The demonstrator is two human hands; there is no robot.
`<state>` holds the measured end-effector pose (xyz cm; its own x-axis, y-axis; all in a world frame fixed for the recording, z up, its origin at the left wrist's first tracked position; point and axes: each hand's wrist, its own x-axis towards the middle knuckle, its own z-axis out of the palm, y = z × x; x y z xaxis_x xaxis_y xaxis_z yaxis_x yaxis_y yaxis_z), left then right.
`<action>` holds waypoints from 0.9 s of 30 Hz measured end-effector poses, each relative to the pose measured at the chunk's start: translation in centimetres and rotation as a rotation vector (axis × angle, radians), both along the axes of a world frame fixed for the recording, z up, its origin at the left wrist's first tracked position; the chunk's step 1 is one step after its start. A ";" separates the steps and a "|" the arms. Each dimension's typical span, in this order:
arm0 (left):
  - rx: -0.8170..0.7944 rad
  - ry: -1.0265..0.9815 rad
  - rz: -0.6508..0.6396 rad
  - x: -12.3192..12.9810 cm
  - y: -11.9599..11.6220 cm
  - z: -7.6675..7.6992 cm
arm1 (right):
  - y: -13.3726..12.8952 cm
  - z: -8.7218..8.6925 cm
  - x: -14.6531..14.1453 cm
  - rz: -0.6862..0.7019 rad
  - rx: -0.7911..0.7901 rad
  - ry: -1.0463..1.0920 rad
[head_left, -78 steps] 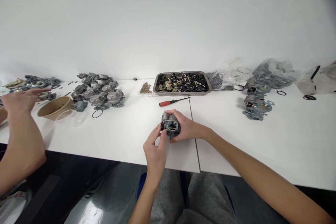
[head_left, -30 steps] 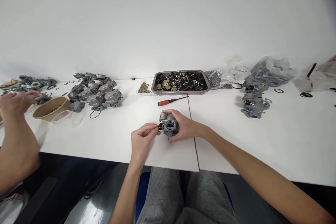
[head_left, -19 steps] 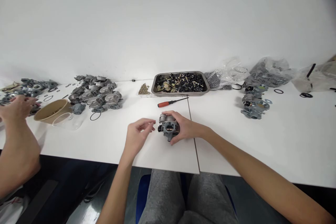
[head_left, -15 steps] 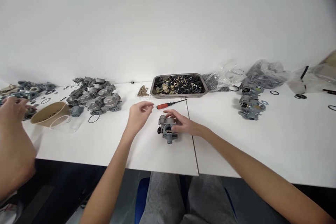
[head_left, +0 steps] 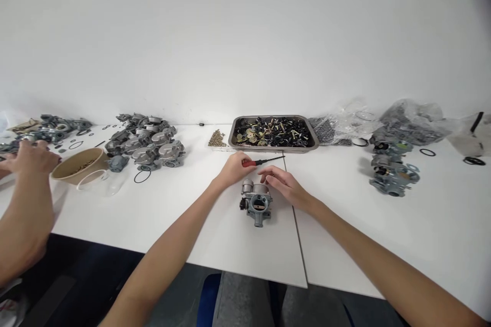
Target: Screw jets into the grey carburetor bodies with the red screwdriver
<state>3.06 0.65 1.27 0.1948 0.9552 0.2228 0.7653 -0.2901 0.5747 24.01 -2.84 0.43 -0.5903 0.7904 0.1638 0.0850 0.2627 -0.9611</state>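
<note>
A grey metal carburetor (head_left: 258, 206) stands on the white table in front of me, its round bore facing me and a black fitting on its left side. Beyond it lies a screwdriver (head_left: 261, 162) with a red and black handle, its dark shaft pointing right. The fingers of my left hand (head_left: 235, 168) close around the handle's left end, partly covering it. My right hand (head_left: 284, 185) is held just to the right of the carburetor's top, fingers loosely curved and apart, with nothing visible in them.
A metal tray (head_left: 274, 148) of black and brass parts sits by the wall, beside small brass pieces (head_left: 217, 138). Several carburetors (head_left: 146, 143) cluster left; others (head_left: 393, 173) stand right near plastic bags (head_left: 416, 117). A co-worker's hand (head_left: 34, 156) is near a tan bowl (head_left: 61, 169).
My left hand has moved forward and right onto the screwdriver handle. My right hand has come off the carburetor. The view has shifted slightly, and the co-worker's hand has moved.
</note>
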 end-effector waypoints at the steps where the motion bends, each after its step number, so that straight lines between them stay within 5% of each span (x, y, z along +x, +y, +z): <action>1: -0.007 -0.170 -0.007 -0.4 0.1 0.4 | 0.1 -0.1 0.0 0.001 -0.005 -0.003; 6: -0.026 -1.037 -0.031 -2.7 0.5 3.1 | 0.1 -0.2 0.2 -0.019 -0.007 -0.033; 10: 0.239 -1.373 0.131 -5.7 1.0 4.9 | -0.1 0.4 0.1 -0.009 -0.002 -0.059; 14: 0.527 -1.314 0.357 -8.2 1.6 5.0 | -0.2 0.6 0.0 -0.001 0.008 -0.092; 17: 0.593 -1.184 0.467 -8.7 2.0 4.2 | -0.2 0.6 0.0 -0.007 0.014 -0.113; 27: 0.462 -0.833 0.415 -6.8 1.2 3.0 | -0.2 0.5 0.0 -0.010 -0.004 -0.107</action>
